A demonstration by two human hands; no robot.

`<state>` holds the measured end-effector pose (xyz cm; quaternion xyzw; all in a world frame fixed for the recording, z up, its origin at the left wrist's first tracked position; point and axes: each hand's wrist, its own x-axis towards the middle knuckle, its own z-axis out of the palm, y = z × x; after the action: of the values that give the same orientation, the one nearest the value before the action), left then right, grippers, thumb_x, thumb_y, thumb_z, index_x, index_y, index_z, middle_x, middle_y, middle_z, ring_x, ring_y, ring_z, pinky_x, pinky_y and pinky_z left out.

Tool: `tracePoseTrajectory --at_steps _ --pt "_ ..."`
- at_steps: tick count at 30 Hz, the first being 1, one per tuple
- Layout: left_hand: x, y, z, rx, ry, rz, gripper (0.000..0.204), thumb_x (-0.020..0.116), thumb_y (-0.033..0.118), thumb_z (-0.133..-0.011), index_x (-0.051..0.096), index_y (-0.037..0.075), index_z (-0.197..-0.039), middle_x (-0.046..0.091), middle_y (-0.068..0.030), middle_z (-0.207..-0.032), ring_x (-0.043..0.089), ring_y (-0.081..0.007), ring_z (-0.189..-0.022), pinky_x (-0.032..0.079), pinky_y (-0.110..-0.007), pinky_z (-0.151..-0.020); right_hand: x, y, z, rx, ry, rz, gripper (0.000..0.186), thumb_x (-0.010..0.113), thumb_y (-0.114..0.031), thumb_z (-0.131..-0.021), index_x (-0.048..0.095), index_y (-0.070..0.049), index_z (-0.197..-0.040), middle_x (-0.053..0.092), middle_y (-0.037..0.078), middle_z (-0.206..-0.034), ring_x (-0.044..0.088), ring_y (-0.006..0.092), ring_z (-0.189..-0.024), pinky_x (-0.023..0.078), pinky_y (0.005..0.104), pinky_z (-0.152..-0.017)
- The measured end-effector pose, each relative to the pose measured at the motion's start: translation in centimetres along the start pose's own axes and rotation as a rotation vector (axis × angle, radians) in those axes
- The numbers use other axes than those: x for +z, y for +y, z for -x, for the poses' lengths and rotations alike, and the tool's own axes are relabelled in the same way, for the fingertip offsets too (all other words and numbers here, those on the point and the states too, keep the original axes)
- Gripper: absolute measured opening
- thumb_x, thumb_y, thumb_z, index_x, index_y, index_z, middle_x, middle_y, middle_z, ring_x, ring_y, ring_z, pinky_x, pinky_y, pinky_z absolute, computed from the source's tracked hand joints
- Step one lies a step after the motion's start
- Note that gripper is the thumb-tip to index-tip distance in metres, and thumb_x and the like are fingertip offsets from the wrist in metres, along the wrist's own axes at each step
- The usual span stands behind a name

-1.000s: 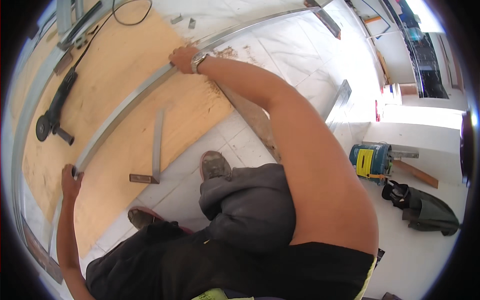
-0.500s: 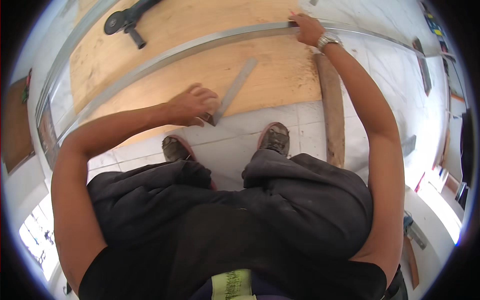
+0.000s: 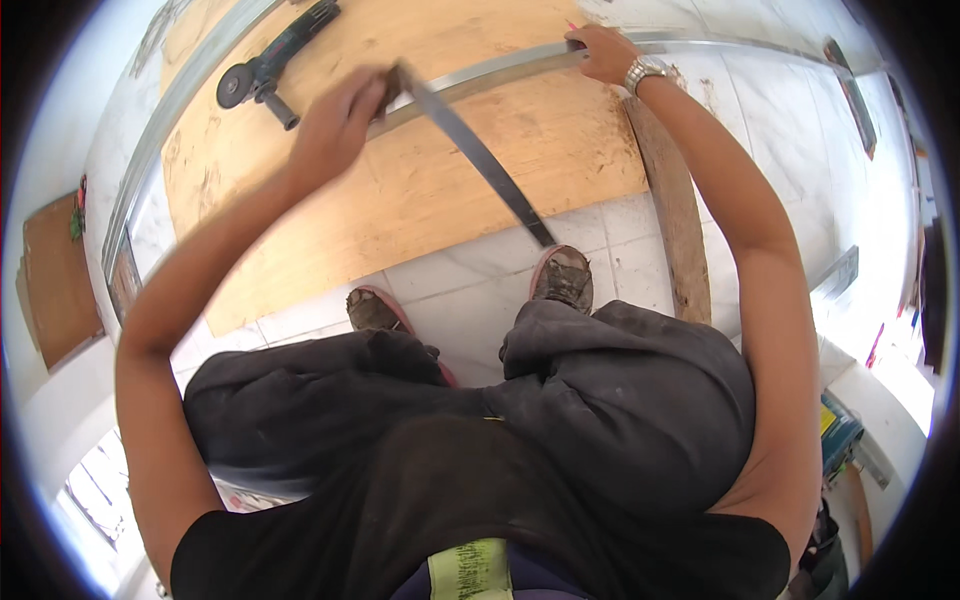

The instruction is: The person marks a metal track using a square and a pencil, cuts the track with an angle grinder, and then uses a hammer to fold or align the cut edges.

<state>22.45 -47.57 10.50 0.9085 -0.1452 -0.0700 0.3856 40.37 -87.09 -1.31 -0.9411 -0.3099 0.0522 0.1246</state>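
My left hand (image 3: 335,125) is closed round the stock of a try square (image 3: 478,152), raised over the plywood sheet (image 3: 450,190). The square's long steel blade slants down toward my right shoe. Behind it, a long silvery metal bar (image 3: 500,72) crosses the plywood from side to side. My right hand (image 3: 605,55), with a watch on its wrist, is closed over this bar. A thin red tip (image 3: 571,25) pokes out by its fingers; what it belongs to is hidden.
An angle grinder (image 3: 265,70) lies on the plywood at the far left. Beside my right forearm is a wooden beam (image 3: 675,220) on white floor tiles. My shoes (image 3: 563,277) stand at the near edge of the plywood. Another metal bar (image 3: 165,150) runs along the left.
My left hand has lifted the try square off the plywood and carried it up and away toward the metal bar, swinging the blade round. My right hand stays at the bar.
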Motion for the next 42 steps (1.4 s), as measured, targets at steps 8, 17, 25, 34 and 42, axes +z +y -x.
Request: tracePoseTrajectory --at_steps 8,17,25,34,42 --pt "5.9 -7.8 -12.3 -0.154 0.058 -0.044 0.033 0.052 0.032 -0.105 0.070 0.006 -0.116 0.074 -0.0114 -0.101 0.066 -0.0240 -0.093 0.051 -0.036 -0.086 -0.6 -0.7 -0.2 0.086 -0.038 -0.071 0.034 0.058 -0.012 -0.078 0.069 -0.003 -0.109 0.071 0.019 -0.105 0.066 0.0366 -0.102 0.052 0.0451 -0.094" --pt "9.8 -9.3 -10.6 -0.221 0.158 -0.008 0.034 0.059 0.036 -0.095 0.076 0.014 -0.114 0.077 -0.0097 -0.100 0.070 -0.0259 -0.091 0.054 -0.037 -0.084 -0.9 -0.3 0.3 0.089 0.035 -0.210 0.048 0.058 -0.017 -0.083 0.068 -0.007 -0.129 0.072 0.020 -0.117 0.068 0.0353 -0.107 0.052 0.0434 -0.099" --pt "9.8 -9.1 -10.8 -0.220 0.189 -0.057 0.033 0.060 0.036 -0.094 0.078 0.015 -0.113 0.078 -0.0089 -0.096 0.072 -0.0242 -0.088 0.055 -0.036 -0.083 -1.4 -5.4 0.1 0.073 0.299 -0.602 0.029 0.057 -0.024 -0.097 0.071 -0.009 -0.118 0.076 0.017 -0.090 0.073 0.0300 -0.077 0.058 0.0401 -0.076" --pt "9.8 -9.2 -10.7 -0.203 0.199 -0.016 0.036 0.066 0.032 -0.095 0.076 0.003 -0.114 0.078 -0.0137 -0.100 0.072 -0.0206 -0.084 0.056 -0.031 -0.081 1.2 -12.1 -0.7 -0.060 0.118 -0.394 0.024 0.061 -0.019 -0.094 0.065 -0.004 -0.112 0.074 0.018 -0.085 0.071 0.0349 -0.077 0.056 0.0436 -0.073" --pt "10.2 -9.8 -10.7 -0.181 0.202 -0.060 0.034 0.061 0.039 -0.095 0.077 0.016 -0.115 0.077 -0.0100 -0.106 0.072 -0.0292 -0.095 0.056 -0.037 -0.086 1.9 -12.7 -1.0 -0.112 0.164 -0.316 0.017 0.061 -0.019 -0.094 0.063 -0.004 -0.103 0.071 0.019 -0.080 0.068 0.0382 -0.078 0.053 0.0504 -0.073"
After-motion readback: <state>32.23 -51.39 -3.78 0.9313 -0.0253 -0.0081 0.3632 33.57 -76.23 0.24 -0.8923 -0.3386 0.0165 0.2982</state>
